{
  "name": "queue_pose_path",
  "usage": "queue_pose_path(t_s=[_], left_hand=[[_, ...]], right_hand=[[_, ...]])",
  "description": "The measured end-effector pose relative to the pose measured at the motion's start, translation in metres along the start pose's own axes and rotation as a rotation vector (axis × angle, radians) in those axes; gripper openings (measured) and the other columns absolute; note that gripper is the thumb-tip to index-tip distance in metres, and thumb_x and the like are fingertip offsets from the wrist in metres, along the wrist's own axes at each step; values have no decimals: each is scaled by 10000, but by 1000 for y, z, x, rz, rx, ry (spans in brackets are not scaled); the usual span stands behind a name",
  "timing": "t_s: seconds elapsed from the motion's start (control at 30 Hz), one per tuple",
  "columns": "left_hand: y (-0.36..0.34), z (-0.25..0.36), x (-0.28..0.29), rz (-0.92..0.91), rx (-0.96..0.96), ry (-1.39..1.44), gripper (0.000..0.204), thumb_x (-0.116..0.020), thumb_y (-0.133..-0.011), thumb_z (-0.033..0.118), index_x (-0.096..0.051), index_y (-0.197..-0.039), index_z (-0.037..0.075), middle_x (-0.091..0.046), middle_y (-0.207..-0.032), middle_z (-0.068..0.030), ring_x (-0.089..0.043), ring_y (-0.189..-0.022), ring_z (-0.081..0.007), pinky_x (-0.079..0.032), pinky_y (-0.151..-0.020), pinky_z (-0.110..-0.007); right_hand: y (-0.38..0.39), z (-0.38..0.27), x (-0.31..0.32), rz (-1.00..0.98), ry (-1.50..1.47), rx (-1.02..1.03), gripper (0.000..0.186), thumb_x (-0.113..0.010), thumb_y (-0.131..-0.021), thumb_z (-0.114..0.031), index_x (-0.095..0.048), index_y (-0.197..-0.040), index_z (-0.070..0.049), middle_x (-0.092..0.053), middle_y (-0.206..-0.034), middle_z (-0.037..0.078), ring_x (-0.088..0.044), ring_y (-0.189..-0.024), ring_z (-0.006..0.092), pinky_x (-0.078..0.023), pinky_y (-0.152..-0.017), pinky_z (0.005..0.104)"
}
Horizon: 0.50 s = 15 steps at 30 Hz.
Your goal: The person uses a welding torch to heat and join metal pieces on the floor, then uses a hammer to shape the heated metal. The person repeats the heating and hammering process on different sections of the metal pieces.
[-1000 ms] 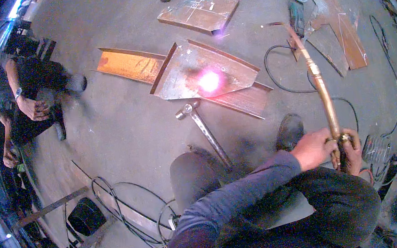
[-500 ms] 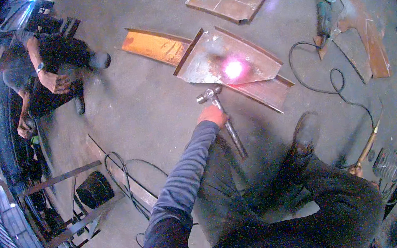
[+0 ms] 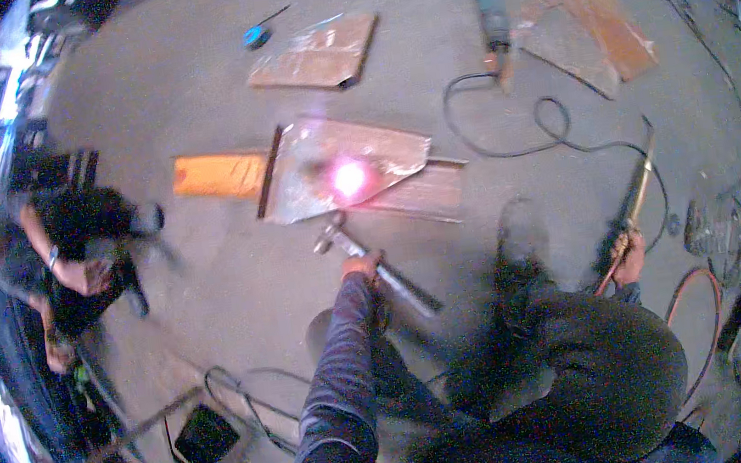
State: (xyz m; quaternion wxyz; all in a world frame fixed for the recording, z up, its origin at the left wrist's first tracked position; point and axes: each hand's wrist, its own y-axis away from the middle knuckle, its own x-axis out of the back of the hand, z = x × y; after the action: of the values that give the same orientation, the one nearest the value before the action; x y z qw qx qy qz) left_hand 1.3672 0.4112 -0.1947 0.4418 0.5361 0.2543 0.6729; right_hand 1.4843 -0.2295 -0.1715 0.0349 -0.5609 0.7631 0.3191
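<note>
My left hand (image 3: 361,268) is closed on the metal shaft of a hammer (image 3: 408,292), whose head lies just below a steel plate assembly (image 3: 291,190). A bright pink-white glow shows on that plate, and an orange-rusted channel (image 3: 216,176) extends from its left side. On the right, my right hand (image 3: 628,253) grips a brass torch (image 3: 642,193) with a long thin tip, held low beside my knee, with hoses running from it. The picture is somewhat blurred by motion.
A co-worker (image 3: 76,240) crouches at the left, near a metal frame (image 3: 149,425). Farther off lie a trapezoid plate (image 3: 316,53), a blue tape measure (image 3: 256,34), an angle grinder (image 3: 489,9) with a looping cable (image 3: 490,154) and rusty steel plates (image 3: 625,43). My legs are below.
My left hand has left the torch and moved left onto the hammer. My right hand has lowered the torch, its tip now lower and farther right. The whole view has shifted.
</note>
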Motion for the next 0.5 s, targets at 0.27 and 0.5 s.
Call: queue_pose_path(t_s=[0.27,0.5], left_hand=[[146,-8,14,-425,203,1007,286,-657,-961,397,-594,-935,120,-627,-735,-33,-504,-510,-118,-401,-415,-275],[225,60,-37,-68,-163,750,333,-720,-927,348,-610,-997,41,-647,-826,-56,-615,-695,-136,-503,-593,-307]], right_hand=[[6,10,-46,108,1474,112,441,-655,-976,-240,-538,-1345,-28,-675,-1066,119,-664,-932,193,-547,-816,332],[102,-3,-334,-1225,968,-467,448,-663,-935,-141,-550,-1354,-31,-685,-1198,105,-681,-995,221,-548,-901,356]])
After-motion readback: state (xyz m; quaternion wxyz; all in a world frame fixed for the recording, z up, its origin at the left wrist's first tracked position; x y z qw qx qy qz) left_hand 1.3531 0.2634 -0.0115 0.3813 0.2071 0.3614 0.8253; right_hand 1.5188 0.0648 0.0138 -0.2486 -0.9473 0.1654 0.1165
